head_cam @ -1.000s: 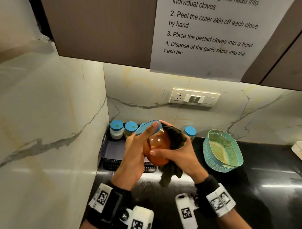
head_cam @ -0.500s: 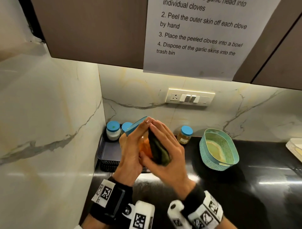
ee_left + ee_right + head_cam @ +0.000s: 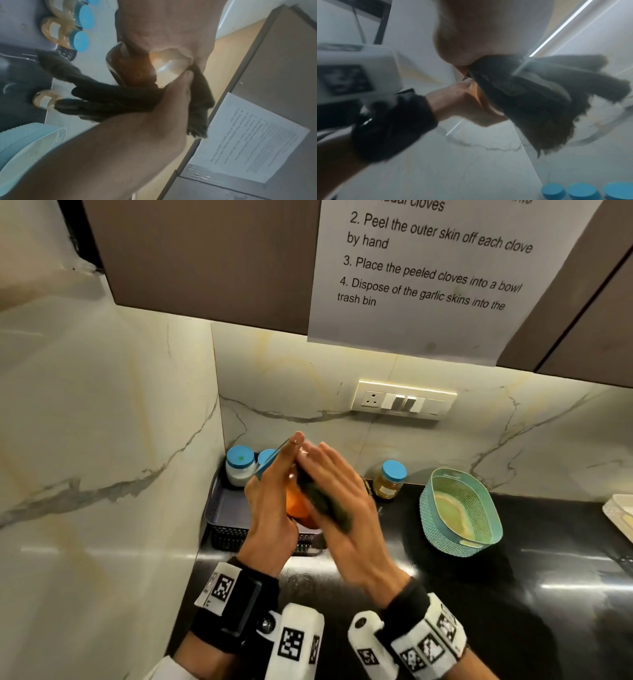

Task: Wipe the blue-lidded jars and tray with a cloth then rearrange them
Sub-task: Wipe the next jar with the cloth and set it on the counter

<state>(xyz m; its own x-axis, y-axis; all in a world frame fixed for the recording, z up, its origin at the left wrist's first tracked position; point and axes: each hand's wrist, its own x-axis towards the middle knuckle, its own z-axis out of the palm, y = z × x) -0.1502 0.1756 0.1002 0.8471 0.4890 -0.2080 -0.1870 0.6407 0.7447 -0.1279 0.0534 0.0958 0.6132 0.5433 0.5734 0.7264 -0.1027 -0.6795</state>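
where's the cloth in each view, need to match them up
Head: the cloth is at centre, under the right hand, pressed on the orange jar.
Left wrist: the cloth is left of centre, below the jar.
Right wrist: the cloth hangs right of centre.
Shared landmark: the blue lids.
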